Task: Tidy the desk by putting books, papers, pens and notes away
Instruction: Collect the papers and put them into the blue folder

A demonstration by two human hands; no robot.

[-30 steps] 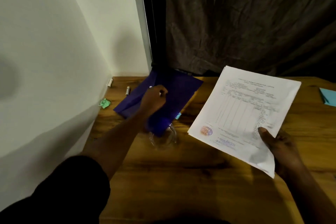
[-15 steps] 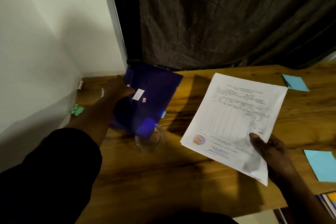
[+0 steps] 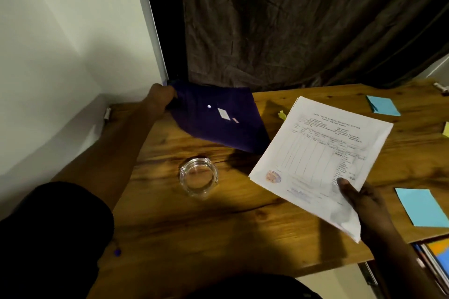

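Observation:
My left hand grips the far left corner of a dark purple folder, lifted and tilted above the back of the wooden desk. A small white label shows on the folder's face. My right hand holds a stack of white printed papers by the lower right corner, over the desk's middle right. The top sheet carries a table and a round red stamp.
A clear glass ashtray sits on the desk between my arms. Blue sticky-note pads lie at the far right and near right. A yellow scrap peeks out behind the papers. A marker lies by the wall. Books sit below the desk's right edge.
My left hand has shifted to the folder's far corner and raised it, swinging the folder right and off the ashtray, which now stands uncovered. The papers stay in my right hand.

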